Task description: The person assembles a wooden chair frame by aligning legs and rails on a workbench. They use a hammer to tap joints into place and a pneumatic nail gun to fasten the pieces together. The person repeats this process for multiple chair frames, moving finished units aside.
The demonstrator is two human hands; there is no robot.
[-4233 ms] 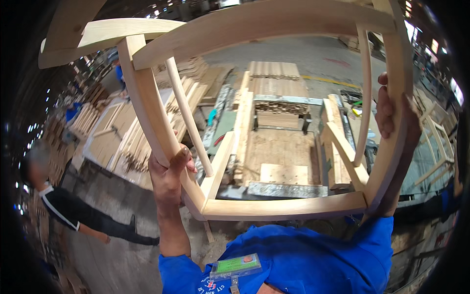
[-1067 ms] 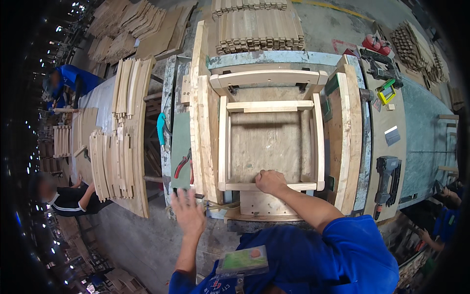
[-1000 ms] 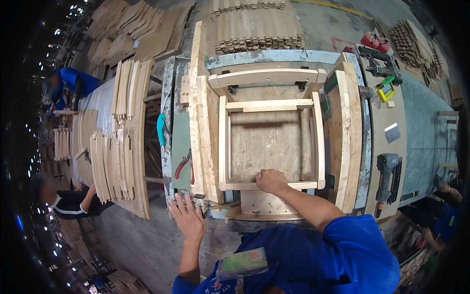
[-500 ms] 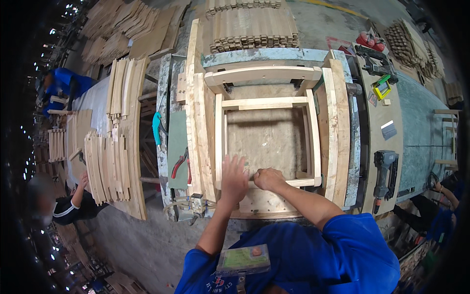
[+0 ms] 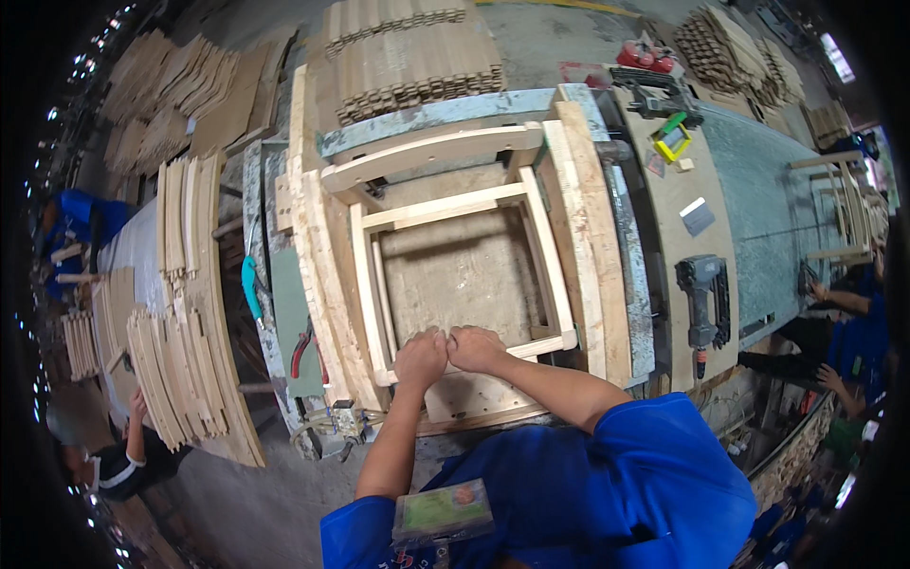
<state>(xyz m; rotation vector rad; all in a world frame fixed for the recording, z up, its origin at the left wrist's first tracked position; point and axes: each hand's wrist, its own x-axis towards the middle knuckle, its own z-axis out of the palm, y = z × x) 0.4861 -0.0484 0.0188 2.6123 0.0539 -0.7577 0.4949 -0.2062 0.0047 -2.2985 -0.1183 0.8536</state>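
1. On the near rail of the frame (image 5: 464,275), the left hand (image 5: 420,357) and right hand (image 5: 474,347) rest side by side, knuckles touching; both are curled over the rail, fingers closed down on it.
2. The frame, pale bare wood and roughly square, lies flat in a wooden jig (image 5: 322,275) on the bench (image 5: 749,218); its far end carries a wider curved rail.
3. Right of the jig a nail gun (image 5: 703,299) lies on a board, with a scraper (image 5: 698,215) and a yellow-green tool (image 5: 673,137) farther up.
4. Left of the jig lie red pliers (image 5: 301,346) and a teal-handled tool (image 5: 250,289).
5. Curved slats (image 5: 190,332) are stacked at left, more (image 5: 417,52) beyond the bench.
6. Other people work at the left and right edges.
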